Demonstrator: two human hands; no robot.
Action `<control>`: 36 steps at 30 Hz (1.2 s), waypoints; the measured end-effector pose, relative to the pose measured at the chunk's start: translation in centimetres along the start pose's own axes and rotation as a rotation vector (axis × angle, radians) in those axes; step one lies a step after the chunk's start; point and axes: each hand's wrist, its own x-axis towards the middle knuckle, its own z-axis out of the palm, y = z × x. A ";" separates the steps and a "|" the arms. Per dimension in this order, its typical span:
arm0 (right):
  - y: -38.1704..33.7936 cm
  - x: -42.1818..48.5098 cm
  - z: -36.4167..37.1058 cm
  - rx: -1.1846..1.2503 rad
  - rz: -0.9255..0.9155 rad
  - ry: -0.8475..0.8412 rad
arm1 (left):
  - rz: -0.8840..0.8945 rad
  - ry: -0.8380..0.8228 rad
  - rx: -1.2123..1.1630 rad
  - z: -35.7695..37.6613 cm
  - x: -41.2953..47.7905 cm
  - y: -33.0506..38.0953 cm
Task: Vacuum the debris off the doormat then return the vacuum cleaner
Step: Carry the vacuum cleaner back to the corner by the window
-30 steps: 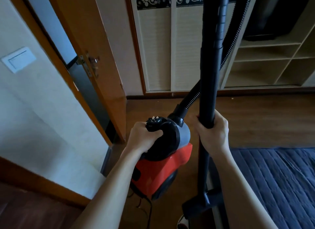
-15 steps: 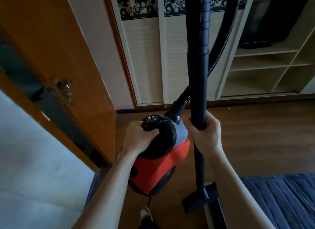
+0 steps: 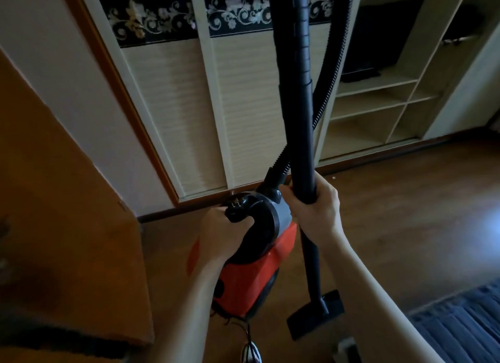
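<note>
The red and black vacuum cleaner (image 3: 254, 278) hangs above the wooden floor, carried by its black top handle, which my left hand (image 3: 220, 231) grips. My right hand (image 3: 315, 209) is wrapped around the black wand (image 3: 299, 97), which stands upright. At the wand's lower end the flat floor nozzle (image 3: 315, 315) hovers near the floor. The ribbed hose (image 3: 331, 73) loops up behind the wand. A dark blue quilted mat (image 3: 457, 324) lies at the lower right. A cord dangles under the body.
An orange wooden door (image 3: 70, 227) stands close on the left. Ahead is a wardrobe with pale sliding doors (image 3: 238, 113) and open shelves (image 3: 378, 111) to the right. Brown wooden floor (image 3: 405, 208) stretches to the right. A shoe tip (image 3: 251, 352) shows at the bottom.
The view has swung right and forward past the doorway: the door now fills the left side, the wardrobe is nearer, and the blue mat has slid to the lower right corner. Both grips are unchanged.
</note>
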 end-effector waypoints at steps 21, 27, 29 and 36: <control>11.4 20.4 -1.4 -0.164 0.038 0.271 | 0.181 -0.312 -0.036 11.8 25.9 5.2; 17.1 27.7 -9.1 -0.196 0.054 0.380 | 0.235 -0.370 0.037 22.3 32.9 10.5; 18.6 30.5 -12.2 -0.201 0.076 0.414 | 0.245 -0.409 0.032 26.2 35.1 12.7; 22.2 36.8 -21.6 -0.219 0.078 0.518 | 0.413 -0.522 0.026 37.4 39.7 20.0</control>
